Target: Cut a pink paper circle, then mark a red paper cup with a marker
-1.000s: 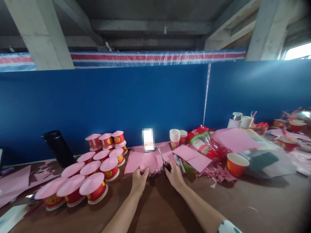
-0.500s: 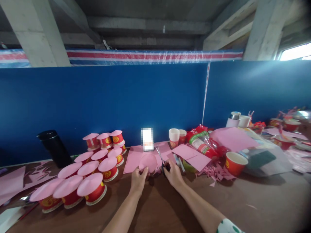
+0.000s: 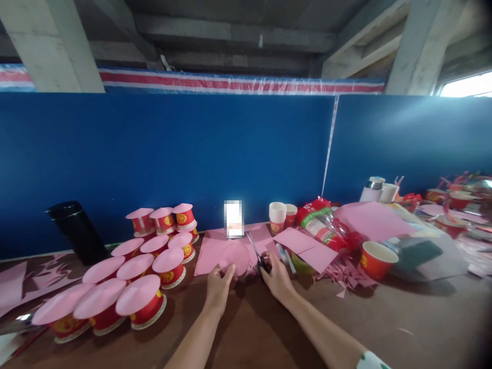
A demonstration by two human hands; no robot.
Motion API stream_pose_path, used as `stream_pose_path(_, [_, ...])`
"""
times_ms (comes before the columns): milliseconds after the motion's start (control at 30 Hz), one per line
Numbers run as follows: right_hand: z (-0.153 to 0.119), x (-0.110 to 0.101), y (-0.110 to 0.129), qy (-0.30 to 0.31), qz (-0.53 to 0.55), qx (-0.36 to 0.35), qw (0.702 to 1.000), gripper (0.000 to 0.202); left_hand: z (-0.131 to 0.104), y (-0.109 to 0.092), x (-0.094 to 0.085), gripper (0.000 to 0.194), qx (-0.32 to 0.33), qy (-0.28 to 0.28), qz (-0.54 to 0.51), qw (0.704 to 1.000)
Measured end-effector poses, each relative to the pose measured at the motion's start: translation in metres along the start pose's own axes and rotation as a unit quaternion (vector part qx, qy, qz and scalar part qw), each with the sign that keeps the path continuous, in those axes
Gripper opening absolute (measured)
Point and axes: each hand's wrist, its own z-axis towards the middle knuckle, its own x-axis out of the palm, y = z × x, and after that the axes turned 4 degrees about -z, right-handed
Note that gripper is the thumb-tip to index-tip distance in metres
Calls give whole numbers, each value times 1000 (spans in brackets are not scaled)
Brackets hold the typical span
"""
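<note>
The pink disc point(image 3: 235, 258) is pinched between the thumb and fingers of the left hand point(image 3: 218, 288); just beside it, the scissors point(image 3: 260, 260), long axis slanting away and leftward, are gripped by the right hand's point(image 3: 278, 281) curled fingers, both holds unchanged

Bare tabletop point(image 3: 246, 328) open between forearms; cups with pink lids point(image 3: 138, 302) block left, scraps point(image 3: 348, 274) right.

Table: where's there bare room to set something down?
Bare table right of the right forearm, nearer than the red cup, bar one scrap; also between it and the left forearm, and from there to hatted cups. Crowded: far side, with paper, red bag.
</note>
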Motion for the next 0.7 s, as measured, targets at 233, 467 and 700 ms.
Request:
stream_pose_path(233, [0,-2,3,7,16,4,1000,21,0,1,-2,31,-18,4,-33,999])
stream_pose_path(467, [0,-3,6,41,28,16,999,21,-1,0,-1,32,-41,-1,-58,997])
stream_pose_path(700, [-1,-4,9,53,41,18,998,19,-1,1,-1,34,-20,12,-40,999])
